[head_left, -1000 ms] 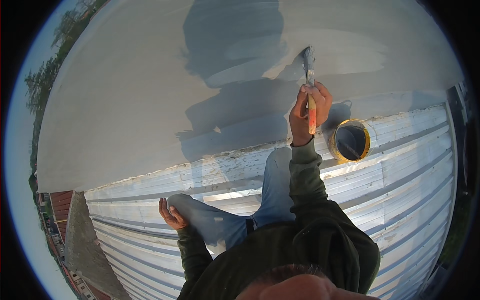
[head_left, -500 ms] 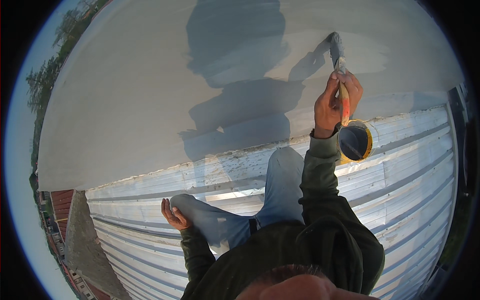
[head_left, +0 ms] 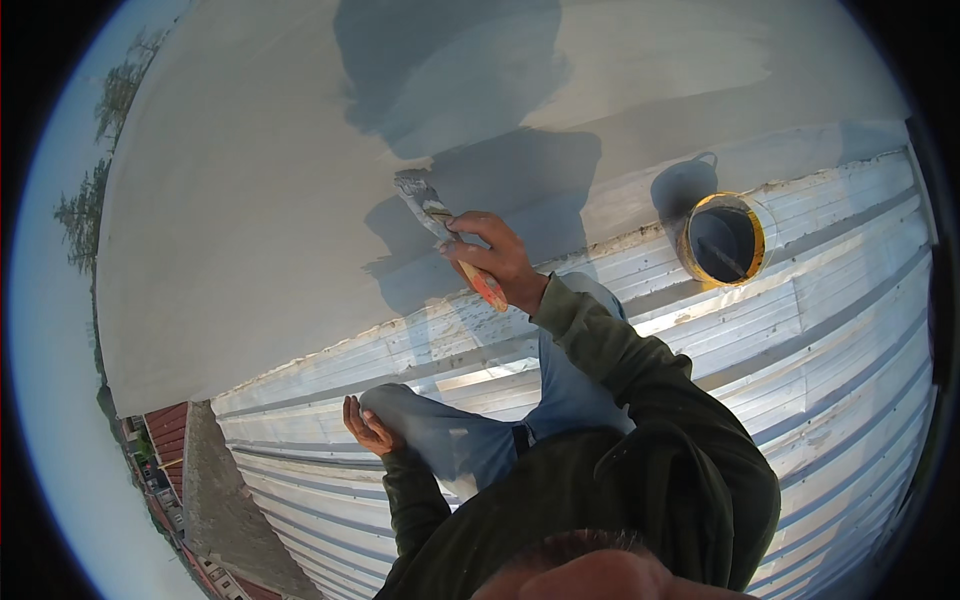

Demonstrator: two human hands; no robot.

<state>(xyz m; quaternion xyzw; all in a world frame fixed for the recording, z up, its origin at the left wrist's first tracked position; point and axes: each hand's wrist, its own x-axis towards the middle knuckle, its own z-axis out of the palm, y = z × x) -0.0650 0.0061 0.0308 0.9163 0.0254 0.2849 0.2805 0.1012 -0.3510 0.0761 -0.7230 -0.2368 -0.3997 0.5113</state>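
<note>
My right hand (head_left: 495, 262) is shut on a paintbrush (head_left: 440, 225) with an orange handle. The brush's grey bristles press against the grey painted wall (head_left: 250, 200), at the edge of my shadow. My left hand (head_left: 368, 428) rests beside my bent knee in blue jeans (head_left: 450, 440), palm up with the fingers curled and nothing in it. I sit on a corrugated white metal roof (head_left: 800, 380). A yellow-rimmed paint can (head_left: 724, 240) with grey paint stands on the roof to the right, apart from both hands.
The roof slopes down to an edge at the lower left, where red-roofed buildings (head_left: 170, 430) lie far below. Trees (head_left: 100, 160) and sky show past the wall's left end. The wall meets the roof along a crusted seam.
My right hand has swept the brush from the upper right of the wall, above the can, down and left to the middle of the wall. The left hand has stayed at my knee.
</note>
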